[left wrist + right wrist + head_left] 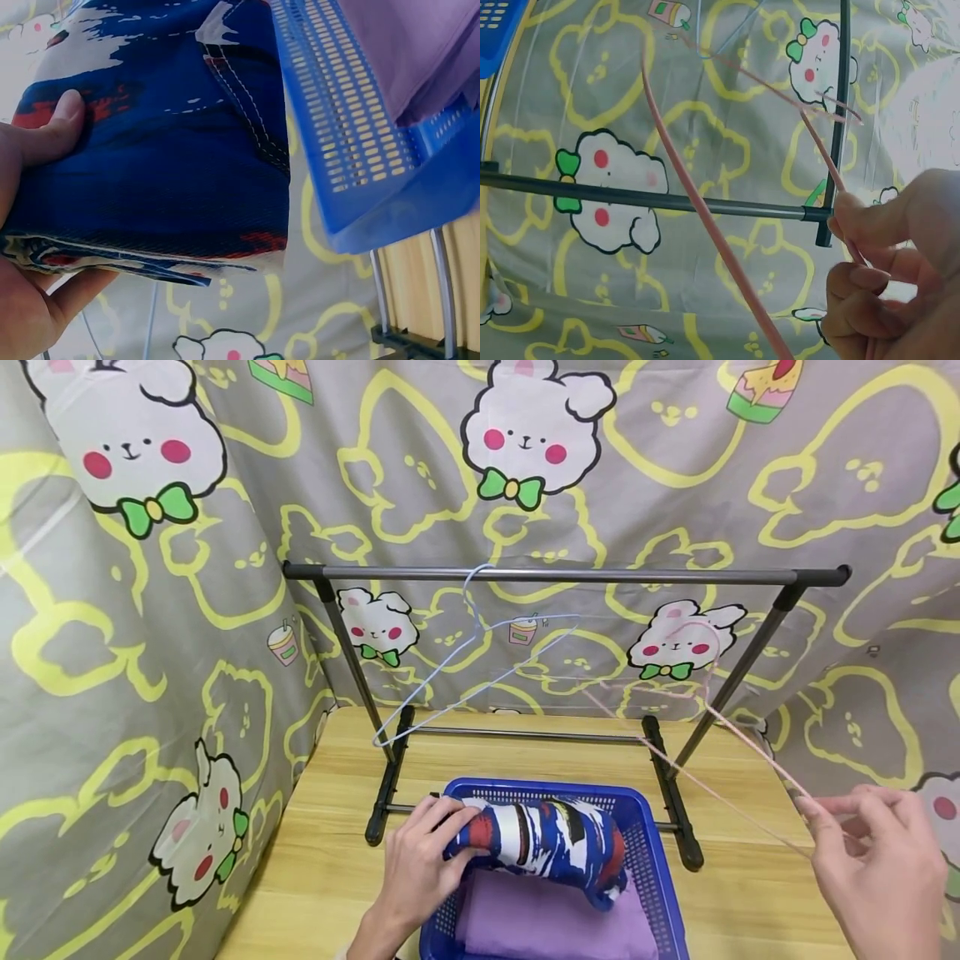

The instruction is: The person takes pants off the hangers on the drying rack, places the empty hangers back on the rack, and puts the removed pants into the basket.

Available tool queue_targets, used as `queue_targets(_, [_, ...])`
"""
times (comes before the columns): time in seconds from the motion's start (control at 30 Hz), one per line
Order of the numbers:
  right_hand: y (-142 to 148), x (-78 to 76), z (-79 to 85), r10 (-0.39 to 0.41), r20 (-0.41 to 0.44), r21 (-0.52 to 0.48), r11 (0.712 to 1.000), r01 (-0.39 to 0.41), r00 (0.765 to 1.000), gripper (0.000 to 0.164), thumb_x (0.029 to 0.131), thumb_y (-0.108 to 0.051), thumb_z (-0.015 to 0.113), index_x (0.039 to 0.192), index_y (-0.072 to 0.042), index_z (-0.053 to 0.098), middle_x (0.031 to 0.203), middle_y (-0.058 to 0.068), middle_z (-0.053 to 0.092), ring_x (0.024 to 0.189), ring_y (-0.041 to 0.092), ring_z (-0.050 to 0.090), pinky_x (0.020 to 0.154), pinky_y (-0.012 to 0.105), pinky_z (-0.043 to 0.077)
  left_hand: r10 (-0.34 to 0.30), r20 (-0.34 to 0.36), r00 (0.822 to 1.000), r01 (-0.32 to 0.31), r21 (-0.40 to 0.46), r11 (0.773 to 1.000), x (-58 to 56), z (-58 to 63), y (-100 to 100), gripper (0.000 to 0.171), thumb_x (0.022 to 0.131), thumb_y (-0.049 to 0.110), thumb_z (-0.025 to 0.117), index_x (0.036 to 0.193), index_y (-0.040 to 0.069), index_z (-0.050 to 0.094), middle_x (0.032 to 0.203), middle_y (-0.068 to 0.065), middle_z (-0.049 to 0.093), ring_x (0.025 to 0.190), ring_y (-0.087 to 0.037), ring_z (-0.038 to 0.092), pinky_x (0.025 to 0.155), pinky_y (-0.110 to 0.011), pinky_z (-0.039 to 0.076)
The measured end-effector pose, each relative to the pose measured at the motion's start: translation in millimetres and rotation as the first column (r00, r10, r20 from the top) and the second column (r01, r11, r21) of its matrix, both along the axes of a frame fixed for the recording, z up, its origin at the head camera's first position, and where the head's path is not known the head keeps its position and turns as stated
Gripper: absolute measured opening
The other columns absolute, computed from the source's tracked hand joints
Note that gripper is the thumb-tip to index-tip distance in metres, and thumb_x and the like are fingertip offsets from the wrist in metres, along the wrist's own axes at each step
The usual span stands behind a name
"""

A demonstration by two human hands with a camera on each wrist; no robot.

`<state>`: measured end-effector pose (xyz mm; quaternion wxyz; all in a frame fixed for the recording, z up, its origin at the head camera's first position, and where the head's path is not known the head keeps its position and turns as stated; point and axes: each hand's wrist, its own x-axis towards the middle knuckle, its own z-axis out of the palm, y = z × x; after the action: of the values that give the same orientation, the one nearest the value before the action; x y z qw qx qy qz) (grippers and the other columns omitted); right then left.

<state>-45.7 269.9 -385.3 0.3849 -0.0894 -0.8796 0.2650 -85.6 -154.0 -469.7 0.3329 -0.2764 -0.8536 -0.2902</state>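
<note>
My left hand (423, 860) grips a folded garment (540, 839) of blue denim-like cloth with white, red and black brush marks. In the left wrist view the thumb lies on top of the garment (165, 150) and fingers are beneath its folded edge. The garment is above a blue plastic basket (660, 868), in which folded purple cloth (547, 918) lies. At the right, my right hand (877, 852) pinches one end of a pink clothes hanger (750, 747); its hook points toward the rack. The right wrist view shows thumb and fingers around the hanger wire (825, 150).
A dark metal rack (600, 576) stands on the wooden table (300, 860) behind the basket. A light blue hanger (450, 664) hangs from its bar, left of the middle. Grey patterned curtains (315, 460) enclose the back and sides.
</note>
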Motion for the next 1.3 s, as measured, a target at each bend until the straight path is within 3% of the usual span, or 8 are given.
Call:
queue_targets(0.1, [-2, -5.2, 5.1, -0.005, -0.068, -0.031, 1.000, 0.003, 0.998, 0.012, 0.081, 0.009, 0.078, 0.088, 0.013, 0.069, 0.095, -0.032, 0.036, 0.091, -0.021, 0.037, 0.075, -0.001, 0.029, 0.006, 0.014, 1.000, -0.006, 0.017, 1.000, 0.5, -2.8, 2, 0.045, 0.067, 0.026, 0.096, 0.108, 0.021, 0.077, 0.102, 0.011, 0.068, 0.088, -0.012, 0.063, 0.052, -0.021, 0.050])
queue_targets(0.3, [-1, -16.9, 13.8, -0.037, -0.166, -0.060, 0.998, 0.027, 0.985, 0.013, 0.084, 0.007, 0.078, 0.091, 0.015, 0.070, 0.090, -0.033, 0.036, 0.103, -0.017, 0.035, 0.079, 0.004, 0.030, 0.011, 0.049, 0.999, -0.013, 0.039, 0.999, 1.1, -7.0, 5, 0.045, 0.067, 0.029, 0.096, 0.108, 0.022, 0.078, 0.103, 0.013, 0.068, 0.089, -0.011, 0.063, 0.054, -0.022, 0.051])
queue_targets(0.47, [-2, -28.9, 21.4, -0.045, -0.144, -0.082, 0.996, 0.033, 0.989, 0.015, 0.088, 0.003, 0.076, 0.097, 0.014, 0.071, 0.098, -0.033, 0.035, 0.096, -0.017, 0.036, 0.070, 0.000, 0.032, 0.020, 0.069, 0.997, -0.025, 0.074, 0.997, 2.3, -10.1, 3, 0.047, 0.066, 0.031, 0.097, 0.108, 0.022, 0.078, 0.102, 0.013, 0.069, 0.086, -0.009, 0.062, 0.054, -0.020, 0.048])
queue_targets(0.57, [-1, -38.8, 22.7, -0.020, -0.143, -0.084, 0.996, 0.008, 0.990, 0.015, 0.089, 0.002, 0.074, 0.098, 0.014, 0.070, 0.095, -0.032, 0.037, 0.096, -0.017, 0.036, 0.087, 0.009, 0.031, 0.019, 0.073, 0.997, -0.025, 0.090, 0.996, 0.9, -9.6, 3, 0.046, 0.067, 0.032, 0.096, 0.109, 0.022, 0.078, 0.103, 0.012, 0.070, 0.086, -0.010, 0.063, 0.057, -0.023, 0.050])
queue_targets(0.7, [1, -47.3, 17.6, -0.017, -0.108, -0.100, 0.995, 0.007, 0.994, 0.015, 0.089, 0.002, 0.074, 0.098, 0.013, 0.070, 0.093, -0.030, 0.037, 0.092, -0.018, 0.035, 0.091, 0.020, 0.028, 0.011, 0.057, 0.998, -0.017, 0.104, 0.994, -2.0, -8.0, 3, 0.046, 0.067, 0.031, 0.096, 0.108, 0.020, 0.079, 0.102, 0.010, 0.071, 0.086, -0.012, 0.064, 0.060, -0.027, 0.053])
queue_targets(1.0, [8, -53.3, 2.3, -0.008, 0.020, -0.097, 0.995, 0.010, 1.000, 0.015, 0.091, 0.000, 0.071, 0.103, 0.008, 0.071, 0.085, -0.005, 0.053, 0.092, -0.019, 0.032, 0.093, 0.037, 0.025, 0.019, 0.067, 0.998, -0.025, 0.099, 0.995, -8.6, -6.3, 5, 0.047, 0.066, 0.032, 0.097, 0.107, 0.020, 0.079, 0.102, 0.011, 0.070, 0.090, -0.011, 0.065, 0.064, -0.030, 0.055])
queue_targets(1.07, [9, -52.6, 0.5, -0.006, 0.045, -0.097, 0.995, 0.010, 0.999, 0.018, 0.091, -0.001, 0.071, 0.107, 0.007, 0.071, 0.088, 0.003, 0.056, 0.091, -0.019, 0.033, 0.091, 0.035, 0.026, 0.012, 0.057, 0.998, -0.018, 0.095, 0.995, -9.9, -5.8, 6, 0.046, 0.066, 0.031, 0.097, 0.107, 0.020, 0.079, 0.102, 0.011, 0.070, 0.088, -0.010, 0.064, 0.062, -0.029, 0.054])
queue_targets(1.3, [9, -44.3, -1.4, 0.004, 0.147, -0.105, 0.994, 0.012, 0.989, 0.044, 0.091, -0.003, 0.070, 0.134, 0.000, 0.062, 0.115, 0.012, 0.063, 0.081, -0.022, 0.040, 0.075, 0.002, 0.032, 0.003, 0.072, 0.997, -0.012, 0.116, 0.993, -10.9, -9.3, 10, 0.047, 0.066, 0.032, 0.097, 0.107, 0.020, 0.079, 0.101, 0.010, 0.071, 0.087, -0.012, 0.065, 0.061, -0.028, 0.053])
